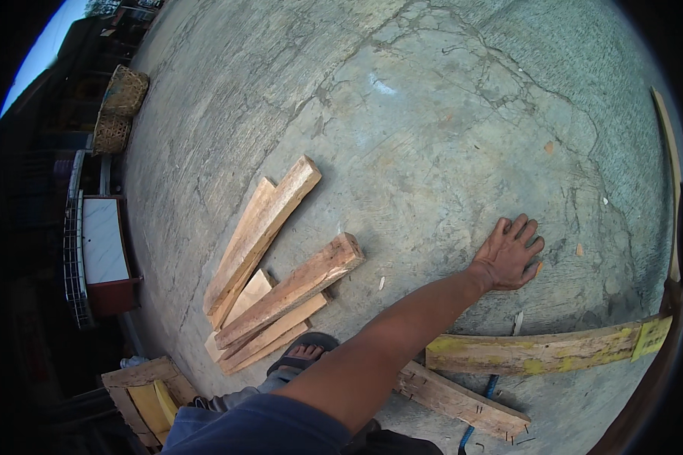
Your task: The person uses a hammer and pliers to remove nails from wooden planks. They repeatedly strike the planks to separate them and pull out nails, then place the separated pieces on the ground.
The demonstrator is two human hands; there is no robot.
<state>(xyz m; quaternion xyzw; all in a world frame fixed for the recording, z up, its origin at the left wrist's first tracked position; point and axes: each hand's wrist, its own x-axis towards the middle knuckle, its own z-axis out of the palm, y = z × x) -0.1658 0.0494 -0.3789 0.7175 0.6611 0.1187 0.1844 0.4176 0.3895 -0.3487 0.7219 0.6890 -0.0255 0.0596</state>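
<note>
My left hand (508, 254) is stretched out over the concrete floor, its back toward me and its fingers apart, holding nothing. Whether the palm touches the concrete, I cannot tell. A small orange patch shows by the thumb tip. Nearest to the hand is a wooden board with yellow paint (524, 353), below it. Partly beneath that board and my forearm lies a plank with nails sticking out (463, 402). A blue strap or cord (491, 387) passes near it. My right hand is out of the picture.
Several rough timber pieces (292, 288) lie stacked left of my sandalled foot (307, 351). A wooden box (148, 390) stands lower left. Woven baskets (121, 106) and a white-panelled stand (105, 239) line the far left. A long wooden strip (668, 167) runs along the right.
</note>
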